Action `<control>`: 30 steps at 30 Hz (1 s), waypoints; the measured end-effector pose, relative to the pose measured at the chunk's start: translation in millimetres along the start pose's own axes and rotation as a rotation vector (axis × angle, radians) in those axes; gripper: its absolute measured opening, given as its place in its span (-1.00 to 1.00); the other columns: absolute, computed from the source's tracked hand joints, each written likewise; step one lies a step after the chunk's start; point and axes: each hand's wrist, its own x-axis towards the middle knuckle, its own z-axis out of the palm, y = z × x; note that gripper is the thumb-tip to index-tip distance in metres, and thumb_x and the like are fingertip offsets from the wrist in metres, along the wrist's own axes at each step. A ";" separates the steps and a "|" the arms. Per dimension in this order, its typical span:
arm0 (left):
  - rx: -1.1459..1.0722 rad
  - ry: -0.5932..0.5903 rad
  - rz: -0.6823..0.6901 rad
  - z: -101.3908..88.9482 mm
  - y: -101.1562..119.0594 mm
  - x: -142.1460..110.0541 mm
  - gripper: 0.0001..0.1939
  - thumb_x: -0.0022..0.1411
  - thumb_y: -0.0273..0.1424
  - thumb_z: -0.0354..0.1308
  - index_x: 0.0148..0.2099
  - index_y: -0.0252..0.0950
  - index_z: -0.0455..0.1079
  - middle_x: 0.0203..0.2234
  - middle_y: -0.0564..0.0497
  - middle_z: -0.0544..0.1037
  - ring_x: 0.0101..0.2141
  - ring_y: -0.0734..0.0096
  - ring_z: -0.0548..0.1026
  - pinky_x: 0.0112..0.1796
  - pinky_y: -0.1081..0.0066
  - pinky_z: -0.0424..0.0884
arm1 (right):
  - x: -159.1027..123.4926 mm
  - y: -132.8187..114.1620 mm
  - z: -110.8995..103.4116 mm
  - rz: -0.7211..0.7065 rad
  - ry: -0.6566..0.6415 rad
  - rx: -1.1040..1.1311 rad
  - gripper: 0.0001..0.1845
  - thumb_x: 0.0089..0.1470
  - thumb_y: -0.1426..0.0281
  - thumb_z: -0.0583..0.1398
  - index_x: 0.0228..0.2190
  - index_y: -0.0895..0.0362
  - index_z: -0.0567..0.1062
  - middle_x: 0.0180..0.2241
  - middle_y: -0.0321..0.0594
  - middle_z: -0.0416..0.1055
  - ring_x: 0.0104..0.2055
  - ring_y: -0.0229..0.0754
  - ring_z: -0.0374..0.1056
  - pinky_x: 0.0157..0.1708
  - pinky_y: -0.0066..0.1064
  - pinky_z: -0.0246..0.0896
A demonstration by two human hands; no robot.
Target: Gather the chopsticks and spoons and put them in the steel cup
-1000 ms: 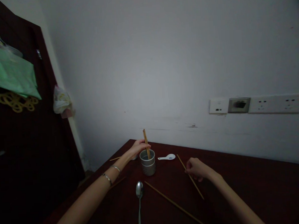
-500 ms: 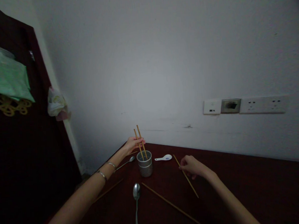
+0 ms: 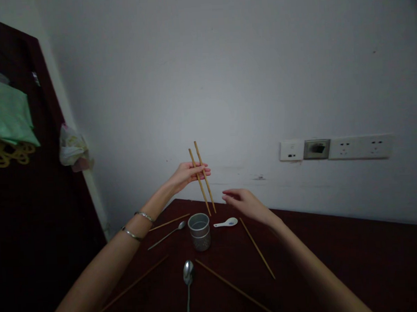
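Two wooden chopsticks (image 3: 203, 186) are held side by side in my left hand (image 3: 191, 174), their lower tips above and just right of the metal cup's rim. The grey metal cup (image 3: 200, 235) stands upright on the dark table. My right hand (image 3: 244, 201) hovers over the table to the right, thumb and fingers apart with nothing between them. Below it lie a white ceramic spoon (image 3: 229, 222) with a blue mark and a single chopstick (image 3: 257, 247). A metal spoon (image 3: 188, 273) rests in front of the cup, and another metal spoon (image 3: 167, 236) lies to its left.
More single chopsticks lie about: one at the front right (image 3: 236, 288), one at the front left (image 3: 133, 284), one behind the left spoon (image 3: 170, 222). The wall with sockets (image 3: 360, 147) rises behind the table (image 3: 325, 252). Bags hang on the left by a dark door (image 3: 32, 207).
My left hand has lifted the two chopsticks up out of the cup. My right hand has let go of the single chopstick on the right and moved up and left.
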 end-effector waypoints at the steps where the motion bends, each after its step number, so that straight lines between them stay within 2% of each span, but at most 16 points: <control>1: 0.004 -0.052 -0.010 8.3 3.1 -2.2 -0.74 0.08 -0.42 0.15 -0.16 -0.44 0.36 -0.23 -0.21 0.49 -0.22 0.32 0.47 -0.13 0.28 0.33 | 2.1 -6.0 1.5 0.018 -0.005 0.088 -0.58 0.03 0.23 0.06 -0.15 0.24 0.41 -0.28 -0.09 0.45 -0.30 -0.22 0.37 -0.35 -0.42 0.30; 5: 0.021 -0.209 -0.047 39.2 4.5 -11.5 -0.74 0.07 -0.45 0.15 -0.16 -0.45 0.36 -0.26 -0.20 0.51 -0.25 0.32 0.47 -0.15 0.26 0.34 | 1.7 -16.1 10.5 0.113 -0.026 0.362 -0.65 -0.01 0.25 0.12 -0.22 0.22 0.40 -0.40 -0.18 0.45 -0.46 -0.29 0.39 -0.61 -0.55 0.30; 10: 0.060 -0.297 -0.037 57.3 -3.4 -10.8 -0.72 0.10 -0.41 0.12 -0.14 -0.46 0.35 -0.27 -0.21 0.51 -0.24 0.31 0.47 -0.16 0.24 0.34 | -12.0 -6.5 9.5 0.168 0.007 0.411 -0.74 -0.10 0.28 0.16 -0.39 0.23 0.38 -0.56 -0.26 0.40 -0.54 -0.28 0.39 -0.68 -0.58 0.27; 13: 0.150 -0.242 0.055 57.5 -5.5 2.4 -0.73 0.13 -0.39 0.08 -0.15 -0.47 0.33 -0.30 -0.20 0.51 -0.26 0.35 0.47 -0.17 0.27 0.34 | -20.1 11.8 -2.9 0.206 0.026 0.329 -0.76 -0.10 0.29 0.15 -0.42 0.22 0.37 -0.59 -0.27 0.38 -0.56 -0.29 0.37 -0.70 -0.59 0.24; 15: 0.271 -0.215 0.115 56.6 -4.6 15.2 -0.74 0.16 -0.38 0.04 -0.15 -0.47 0.32 -0.32 -0.19 0.51 -0.28 0.38 0.48 -0.19 0.31 0.34 | -24.2 32.0 -13.1 0.281 0.035 0.211 -0.78 -0.10 0.30 0.13 -0.44 0.22 0.38 -0.62 -0.28 0.37 -0.62 -0.32 0.33 -0.72 -0.60 0.20; 19: 0.610 -0.284 0.179 58.0 -9.5 44.8 -0.71 0.21 -0.37 -0.07 -0.10 -0.42 0.31 -0.31 -0.16 0.50 -0.28 0.37 0.46 -0.24 0.36 0.34 | -30.6 83.6 -27.3 0.406 0.000 -0.144 -0.86 -0.14 0.39 0.13 -0.58 0.23 0.40 -0.71 -0.31 0.32 -0.71 -0.37 0.23 -0.74 -0.62 0.09; 22: 1.007 -0.271 0.185 61.0 -32.8 66.2 -0.75 0.17 -0.36 -0.01 -0.19 -0.39 0.38 -0.33 -0.19 0.50 -0.27 0.25 0.45 -0.21 0.30 0.30 | -34.5 118.8 -28.6 0.476 -0.046 -0.316 -0.89 -0.18 0.44 0.14 -0.63 0.23 0.38 -0.73 -0.30 0.31 -0.72 -0.36 0.21 -0.76 -0.61 0.03; 25: 1.345 -0.225 0.018 63.5 -72.6 81.8 -0.76 0.13 -0.35 0.04 -0.24 -0.41 0.43 -0.28 -0.34 0.47 -0.22 0.00 0.43 -0.20 0.15 0.27 | -37.3 144.2 -24.8 0.519 -0.045 -0.392 -0.92 -0.21 0.46 0.15 -0.60 0.24 0.39 -0.64 -0.23 0.38 -0.68 -0.33 0.27 -0.75 -0.60 0.04; 26: 1.404 -0.218 -0.054 64.2 -87.3 85.2 -0.77 0.11 -0.38 0.05 -0.25 -0.41 0.44 -0.25 -0.37 0.46 -0.20 -0.05 0.42 -0.19 0.12 0.26 | -38.0 150.5 -23.2 0.529 -0.053 -0.410 -0.93 -0.21 0.46 0.15 -0.59 0.24 0.39 -0.62 -0.21 0.39 -0.66 -0.32 0.29 -0.74 -0.59 0.06; 30: 1.416 -0.220 -0.166 68.3 -140.2 92.1 -0.89 0.02 -0.51 0.13 -0.37 -0.39 0.47 -0.33 -0.38 0.49 -0.22 -0.09 0.43 -0.19 0.07 0.26 | -40.3 165.8 -18.1 0.567 -0.122 -0.458 -0.92 -0.21 0.48 0.15 -0.54 0.25 0.40 -0.59 -0.15 0.42 -0.64 -0.27 0.33 -0.72 -0.56 0.09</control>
